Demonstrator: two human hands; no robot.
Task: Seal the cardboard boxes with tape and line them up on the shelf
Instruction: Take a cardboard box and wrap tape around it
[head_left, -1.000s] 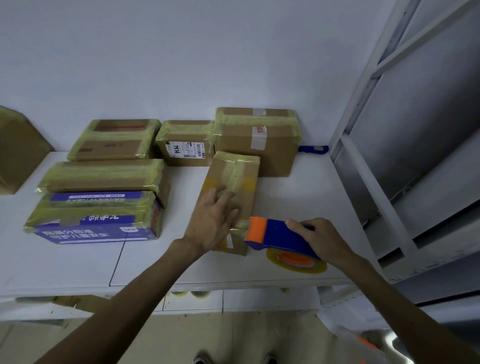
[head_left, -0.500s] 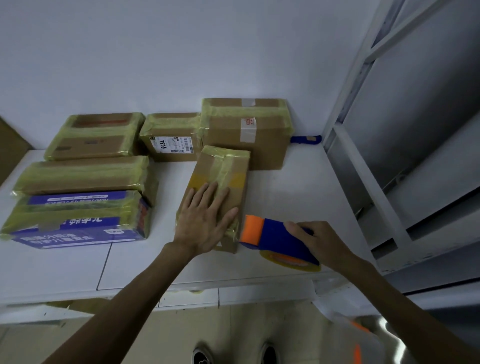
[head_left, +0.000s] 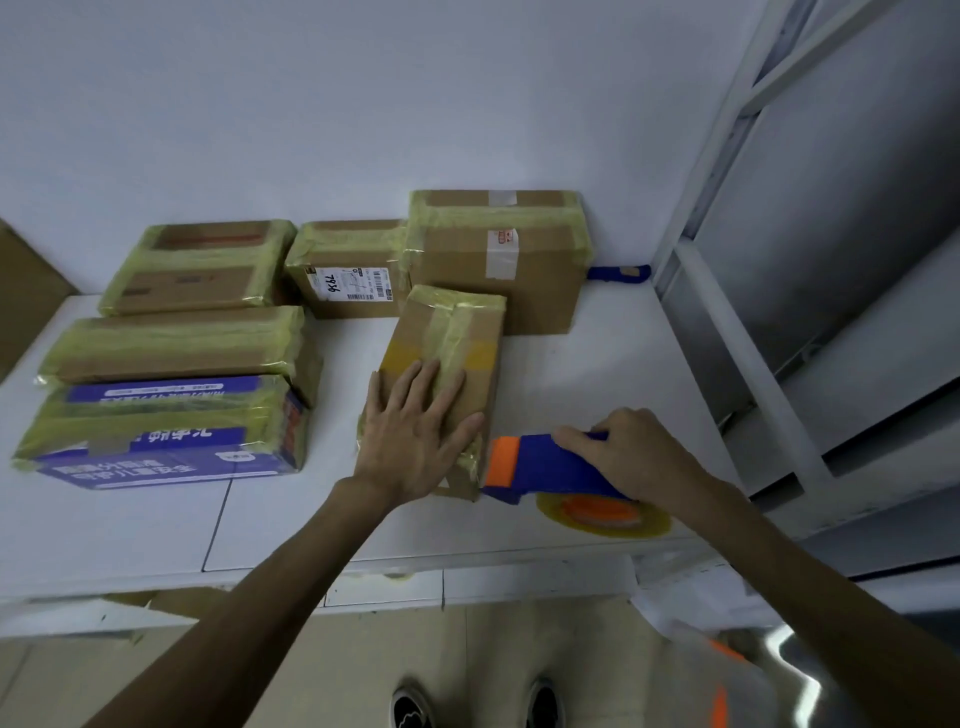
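The left hand lies flat with straight fingers on the box, a narrow brown carton with yellowish tape along its top and a yellow band across. The right hand grips the blue and orange dispenser touching its near corner. The box lies on the white shelf, before other taped boxes.

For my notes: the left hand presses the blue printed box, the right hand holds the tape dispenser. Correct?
No: the head view shows the left hand pressing the brown box, not the blue box; the right hand holds the tape dispenser.
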